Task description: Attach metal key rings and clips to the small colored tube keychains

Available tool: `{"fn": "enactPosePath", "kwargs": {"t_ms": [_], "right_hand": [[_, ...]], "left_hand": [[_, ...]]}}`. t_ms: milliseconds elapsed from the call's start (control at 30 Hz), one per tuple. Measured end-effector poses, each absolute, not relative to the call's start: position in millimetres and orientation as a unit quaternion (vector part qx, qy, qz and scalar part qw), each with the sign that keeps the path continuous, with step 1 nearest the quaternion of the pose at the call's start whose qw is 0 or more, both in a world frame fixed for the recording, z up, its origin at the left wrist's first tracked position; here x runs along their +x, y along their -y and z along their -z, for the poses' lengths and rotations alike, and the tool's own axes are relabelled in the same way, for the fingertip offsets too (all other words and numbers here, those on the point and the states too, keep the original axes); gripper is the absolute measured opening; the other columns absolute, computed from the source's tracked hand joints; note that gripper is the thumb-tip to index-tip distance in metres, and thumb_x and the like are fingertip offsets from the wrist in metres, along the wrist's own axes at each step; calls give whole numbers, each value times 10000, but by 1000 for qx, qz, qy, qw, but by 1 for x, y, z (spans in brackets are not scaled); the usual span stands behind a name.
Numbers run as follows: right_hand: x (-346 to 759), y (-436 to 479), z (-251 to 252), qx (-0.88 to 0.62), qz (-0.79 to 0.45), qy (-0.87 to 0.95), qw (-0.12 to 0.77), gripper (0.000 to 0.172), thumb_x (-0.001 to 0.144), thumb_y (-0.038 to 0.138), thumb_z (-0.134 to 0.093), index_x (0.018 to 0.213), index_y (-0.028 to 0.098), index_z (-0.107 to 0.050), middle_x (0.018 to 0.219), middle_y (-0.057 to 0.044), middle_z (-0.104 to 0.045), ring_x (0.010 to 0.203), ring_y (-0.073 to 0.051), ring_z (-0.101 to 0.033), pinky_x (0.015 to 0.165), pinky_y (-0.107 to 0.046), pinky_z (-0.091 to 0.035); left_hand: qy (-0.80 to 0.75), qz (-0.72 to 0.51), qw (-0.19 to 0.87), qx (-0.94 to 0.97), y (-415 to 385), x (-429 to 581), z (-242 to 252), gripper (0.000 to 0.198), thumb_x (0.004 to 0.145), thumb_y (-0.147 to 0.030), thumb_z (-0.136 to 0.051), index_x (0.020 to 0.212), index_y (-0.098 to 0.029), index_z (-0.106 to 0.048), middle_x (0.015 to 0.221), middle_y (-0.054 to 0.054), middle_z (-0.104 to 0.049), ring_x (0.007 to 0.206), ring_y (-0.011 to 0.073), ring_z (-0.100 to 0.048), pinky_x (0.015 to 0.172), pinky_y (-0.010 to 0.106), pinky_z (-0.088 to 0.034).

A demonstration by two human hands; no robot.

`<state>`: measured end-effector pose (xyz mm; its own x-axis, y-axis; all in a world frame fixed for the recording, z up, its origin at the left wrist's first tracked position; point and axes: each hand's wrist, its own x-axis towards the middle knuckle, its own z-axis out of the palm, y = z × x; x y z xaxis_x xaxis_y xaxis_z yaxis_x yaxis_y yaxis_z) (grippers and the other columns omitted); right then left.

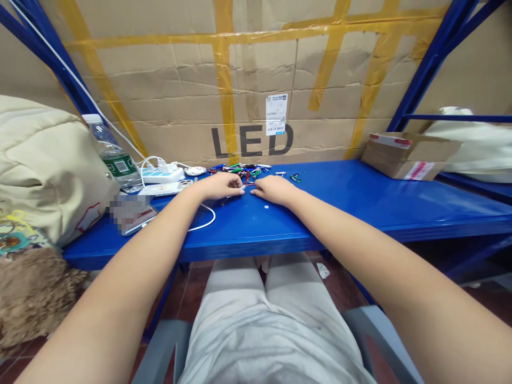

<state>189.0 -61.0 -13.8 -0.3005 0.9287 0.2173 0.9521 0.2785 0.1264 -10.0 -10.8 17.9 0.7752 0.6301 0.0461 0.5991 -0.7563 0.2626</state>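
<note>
Cardboard carton [248,69], strapped with yellow tape and printed with "LED", is stood behind a blue metal shelf [360,213]. A cream padded bag [48,165] is propped at the shelf's left end, and a smaller cardboard box [408,157] is set towards the right end. Near the bag, a plastic water bottle [114,154] is placed beside a white power strip [162,173], and a white cable [210,217] is looped across the blue surface. The left hand [218,186] and right hand [272,191] are rested on the shelf with their fingertips just apart, directly in front of a heap of small carabiner keyrings [240,173], which is nearest to both. Whether anything is pinched by either hand cannot be told. A green carabiner [295,177] is left apart, to the right of the heap.
</note>
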Motion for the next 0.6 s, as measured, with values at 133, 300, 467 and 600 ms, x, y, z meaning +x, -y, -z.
{"fn": "enactPosePath", "kwargs": {"t_ms": [133,300,467,600], "right_hand": [[188,63,11,-580,114,805,38,451,958,491,-379,1012,162,-683,1061,-144,-705,930,-278,-657,748,-338,-480],[185,67,6,-571,115,812,25,485,965,498,-358,975,159,-705,1046,-143,-709,935,-275,-654,775,-347,-482],[184,69,4,-568,124,814,19,502,968,493,-351,930,151,-717,1017,-145,-714,923,-277,-657,766,-344,-484],[183,68,3,-572,123,811,15,517,966,500,-344,932,146,-719,1011,-152,-712,913,-285,-658,758,-349,-484]], "left_hand": [[-333,-57,131,932,10,-10,-18,390,805,-532,-512,964,-191,-614,889,40,-682,771,171,-611,667,261,-448],[-336,-53,123,932,9,-10,-19,397,801,-538,-521,977,-195,-617,920,41,-689,766,166,-609,669,260,-446],[-332,-50,119,934,8,-10,-19,414,795,-547,-517,981,-193,-626,932,46,-689,778,170,-613,672,258,-447],[-337,-44,118,933,8,-10,-18,411,800,-547,-512,990,-199,-623,925,40,-689,793,176,-617,676,257,-451]]}}
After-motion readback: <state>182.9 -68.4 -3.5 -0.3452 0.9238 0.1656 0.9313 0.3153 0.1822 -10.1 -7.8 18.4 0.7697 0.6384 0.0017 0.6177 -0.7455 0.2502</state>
